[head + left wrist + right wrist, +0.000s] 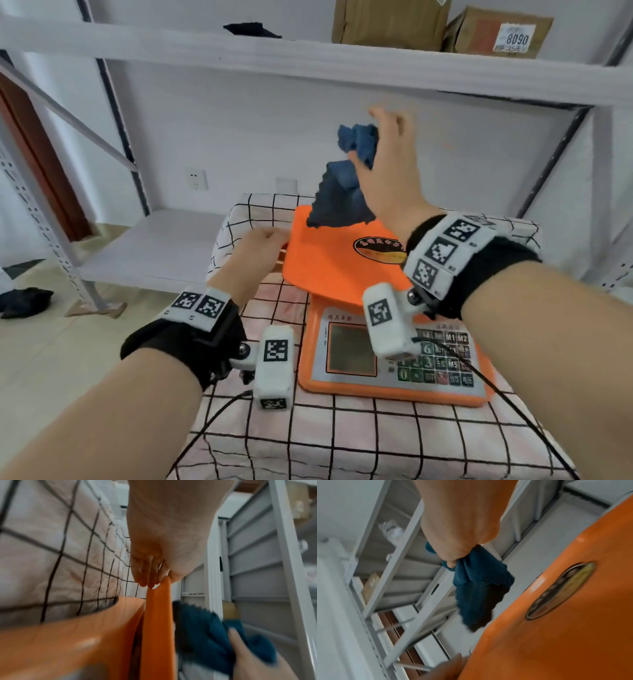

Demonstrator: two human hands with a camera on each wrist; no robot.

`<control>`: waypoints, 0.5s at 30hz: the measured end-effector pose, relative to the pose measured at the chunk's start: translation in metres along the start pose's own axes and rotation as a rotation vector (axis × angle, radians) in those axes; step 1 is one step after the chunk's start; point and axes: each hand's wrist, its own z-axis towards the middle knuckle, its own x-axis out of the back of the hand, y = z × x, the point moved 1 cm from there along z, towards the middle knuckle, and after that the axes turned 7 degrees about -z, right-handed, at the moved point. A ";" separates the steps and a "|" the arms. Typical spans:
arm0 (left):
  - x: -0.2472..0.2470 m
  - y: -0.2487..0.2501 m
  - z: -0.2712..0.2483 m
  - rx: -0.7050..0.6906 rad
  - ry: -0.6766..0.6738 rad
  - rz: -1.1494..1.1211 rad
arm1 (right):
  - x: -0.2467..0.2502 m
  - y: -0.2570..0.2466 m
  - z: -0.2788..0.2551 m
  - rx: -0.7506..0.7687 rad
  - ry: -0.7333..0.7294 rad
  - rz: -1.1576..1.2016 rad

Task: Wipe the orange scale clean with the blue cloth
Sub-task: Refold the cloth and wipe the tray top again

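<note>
White shelving stood behind the checked-cloth bench [342,445] where the orange scale [342,260] sat, my left hand [255,253] pinching its platform edge, probably steadying it, while my right hand [387,164] clutched the blue cloth [346,192] above the platform, poised to wipe.

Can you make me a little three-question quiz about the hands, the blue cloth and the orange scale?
1. True or false: the blue cloth lies flat on the checked tablecloth.
2. Which hand holds the cloth? A) left hand B) right hand
3. Fill in: the left hand's fingers grip the edge of the orange scale's ____.

Key: 1 false, it hangs from a raised hand above the scale. 2 B. 3 platform.
</note>
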 end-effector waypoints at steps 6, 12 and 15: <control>0.007 -0.001 0.025 0.035 -0.131 0.069 | -0.056 0.008 0.012 -0.053 -0.913 -0.439; 0.005 0.008 0.038 0.140 -0.222 0.065 | -0.060 0.017 -0.002 -0.162 -1.105 -0.400; 0.004 0.015 0.043 0.206 -0.249 -0.027 | -0.067 0.017 0.003 -0.189 -1.103 -0.442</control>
